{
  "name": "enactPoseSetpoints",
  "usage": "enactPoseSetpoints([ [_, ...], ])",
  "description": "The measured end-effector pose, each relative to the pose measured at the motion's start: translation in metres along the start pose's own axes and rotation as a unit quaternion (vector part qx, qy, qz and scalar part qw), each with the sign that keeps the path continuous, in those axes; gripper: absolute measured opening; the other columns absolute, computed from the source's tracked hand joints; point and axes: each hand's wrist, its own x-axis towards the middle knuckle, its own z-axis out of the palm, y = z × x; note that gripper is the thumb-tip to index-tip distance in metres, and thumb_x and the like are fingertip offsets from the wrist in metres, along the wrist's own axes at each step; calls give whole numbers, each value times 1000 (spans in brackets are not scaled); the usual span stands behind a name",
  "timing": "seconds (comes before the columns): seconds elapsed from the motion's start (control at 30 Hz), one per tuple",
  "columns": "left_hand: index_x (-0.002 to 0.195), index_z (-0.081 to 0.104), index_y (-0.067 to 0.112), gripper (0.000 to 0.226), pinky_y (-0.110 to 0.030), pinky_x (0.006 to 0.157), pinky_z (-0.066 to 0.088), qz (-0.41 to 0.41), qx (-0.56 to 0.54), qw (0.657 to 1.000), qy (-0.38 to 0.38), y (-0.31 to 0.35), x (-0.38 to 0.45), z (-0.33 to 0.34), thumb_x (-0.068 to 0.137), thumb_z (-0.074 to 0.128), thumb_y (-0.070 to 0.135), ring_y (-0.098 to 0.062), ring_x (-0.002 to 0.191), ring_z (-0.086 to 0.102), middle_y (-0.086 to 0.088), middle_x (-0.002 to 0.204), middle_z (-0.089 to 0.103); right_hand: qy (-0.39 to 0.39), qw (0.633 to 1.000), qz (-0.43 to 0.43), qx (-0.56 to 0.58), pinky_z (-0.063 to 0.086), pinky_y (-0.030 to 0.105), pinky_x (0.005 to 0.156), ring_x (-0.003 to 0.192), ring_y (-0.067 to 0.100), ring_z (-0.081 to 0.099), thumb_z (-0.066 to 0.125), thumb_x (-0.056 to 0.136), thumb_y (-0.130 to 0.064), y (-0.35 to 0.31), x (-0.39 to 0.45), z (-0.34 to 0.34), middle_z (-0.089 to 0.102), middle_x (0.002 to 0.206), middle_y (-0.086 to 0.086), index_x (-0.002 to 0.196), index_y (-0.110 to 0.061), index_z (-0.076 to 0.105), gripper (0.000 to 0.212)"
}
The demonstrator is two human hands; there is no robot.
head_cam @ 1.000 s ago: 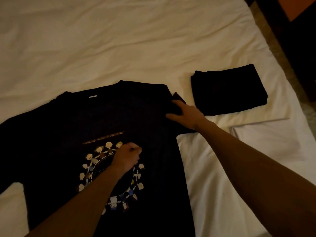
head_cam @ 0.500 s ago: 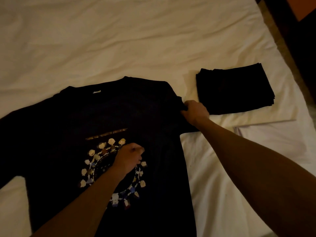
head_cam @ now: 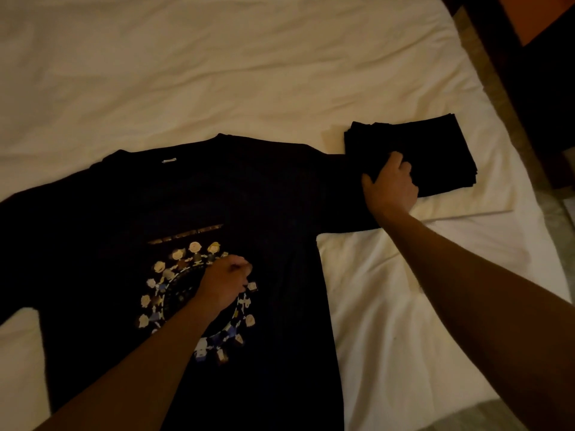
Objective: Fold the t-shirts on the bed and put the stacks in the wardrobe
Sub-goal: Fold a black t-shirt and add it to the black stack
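A black t-shirt [head_cam: 217, 197] with a ring of cartoon figures printed on the chest lies face up and spread on the white bed [head_cam: 217, 73]. My left hand [head_cam: 225, 284] sits on the print with curled fingers, pinching the fabric. My right hand [head_cam: 390, 185] grips the end of the shirt's right sleeve, which is stretched out flat to the right. That hand touches the near left edge of a stack of folded black t-shirts [head_cam: 435, 144].
The stack rests on a flat white pillow [head_cam: 488, 200] near the bed's right edge. Beyond that edge run a strip of floor [head_cam: 497, 88] and dark wooden furniture [head_cam: 535, 73]. The far half of the bed is bare, wrinkled sheet.
My right hand has pulled the tucked sleeve out to the right, up against the folded stack. My left hand has stayed on the print.
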Motion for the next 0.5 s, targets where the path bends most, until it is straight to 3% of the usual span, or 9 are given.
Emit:
enactPoseSetpoints([
  [0.1,94,66,16,8,-27,71,51,16,-18,999,31,-14,-14,-9,98,58,16,-18,75,61,-5,84,65,32,997,-19,-60,37,49,99,122,40,44,62,91,-40,5,-25,6,40,138,24,148,-4,26,77],
  [0.17,92,66,18,11,-36,82,54,18,-12,998,65,-31,-29,-17,98,58,15,-22,81,62,-6,87,65,37,996,-60,-47,37,48,96,119,40,44,62,89,-39,3,-58,14,43,134,23,144,-4,34,71],
  [0.23,97,64,17,8,-38,83,54,10,13,995,95,-52,-51,-25,99,57,17,-23,88,63,-7,93,65,18,994,-108,-11,39,48,91,114,40,47,61,89,-38,2,-103,27,48,126,22,135,-4,44,60],
  [0.33,102,64,14,8,-28,70,47,1,56,991,121,-90,-86,-33,98,58,17,-23,86,63,-5,91,64,-75,988,-131,35,41,46,88,112,37,49,56,93,-42,3,-175,46,51,123,18,129,-5,47,53],
  [0.5,114,63,13,22,-35,84,47,2,91,979,180,-149,-126,-46,94,64,21,-28,96,62,-9,100,66,-226,973,-22,52,45,47,95,120,36,46,54,94,-48,23,-265,71,43,133,18,135,-5,35,62],
])
